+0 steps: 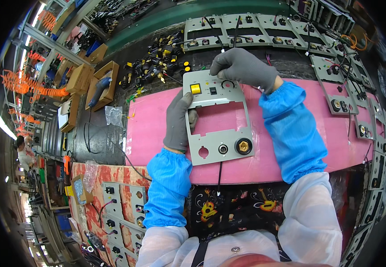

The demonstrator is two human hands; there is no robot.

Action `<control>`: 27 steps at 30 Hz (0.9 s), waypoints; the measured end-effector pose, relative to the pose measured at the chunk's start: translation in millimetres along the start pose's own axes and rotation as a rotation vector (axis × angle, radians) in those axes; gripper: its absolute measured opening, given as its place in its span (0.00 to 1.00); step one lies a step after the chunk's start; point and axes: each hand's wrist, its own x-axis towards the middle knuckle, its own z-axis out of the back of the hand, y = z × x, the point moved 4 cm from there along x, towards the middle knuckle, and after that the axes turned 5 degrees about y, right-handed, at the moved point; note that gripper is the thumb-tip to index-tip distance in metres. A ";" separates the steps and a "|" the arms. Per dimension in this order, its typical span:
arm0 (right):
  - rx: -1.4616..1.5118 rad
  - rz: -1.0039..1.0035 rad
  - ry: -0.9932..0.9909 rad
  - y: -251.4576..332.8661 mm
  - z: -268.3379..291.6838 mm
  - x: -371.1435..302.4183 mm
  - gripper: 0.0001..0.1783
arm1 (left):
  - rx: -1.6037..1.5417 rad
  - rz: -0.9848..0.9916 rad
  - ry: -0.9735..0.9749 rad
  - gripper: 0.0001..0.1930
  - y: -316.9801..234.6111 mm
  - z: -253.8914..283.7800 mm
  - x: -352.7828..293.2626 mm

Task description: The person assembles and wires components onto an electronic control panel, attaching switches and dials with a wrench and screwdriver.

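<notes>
A light grey metal front panel (224, 95) is tilted up over the pink mat. It has a yellow rocker switch (195, 89), a small black switch (213, 91), a big rectangular cut-out and, near its lower edge, a round brass-and-black connector (243, 146). Grey-gloved, my left hand (178, 120) grips the panel's left edge, thumb in front, fingertips showing through the cut-out. My right hand (245, 68), also gloved, is closed at the panel's top edge by the dial marking. Whatever its fingertips pinch is hidden. A black cable (220, 175) hangs below the panel.
The pink mat (157, 107) covers the bench. Black-and-brass connectors (157, 58) lie heaped at the far left. More fitted panels (242, 31) line the far and right sides; others (126, 200) lie at lower left. An open cardboard box (108, 73) holds a dark tool.
</notes>
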 end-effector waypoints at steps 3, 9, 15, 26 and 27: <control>-0.033 -0.023 -0.046 -5.0 -2.8 2.5 0.11 | -0.012 -0.018 -0.015 0.19 -0.7 -1.7 -0.2; 0.003 -0.032 -0.094 -15.4 -2.3 1.8 0.10 | 0.005 0.005 0.022 0.19 1.7 2.5 0.6; -0.141 -0.013 0.030 -2.6 -19.3 5.7 0.12 | 0.056 0.031 -0.004 0.16 -1.5 1.2 -3.5; -0.451 0.169 -0.050 7.3 -25.8 7.1 0.14 | -0.006 -0.019 0.024 0.18 -3.0 -0.7 -3.8; -0.451 0.169 -0.049 8.6 -27.0 7.0 0.14 | -0.006 -0.039 0.043 0.19 -3.9 -1.2 -3.2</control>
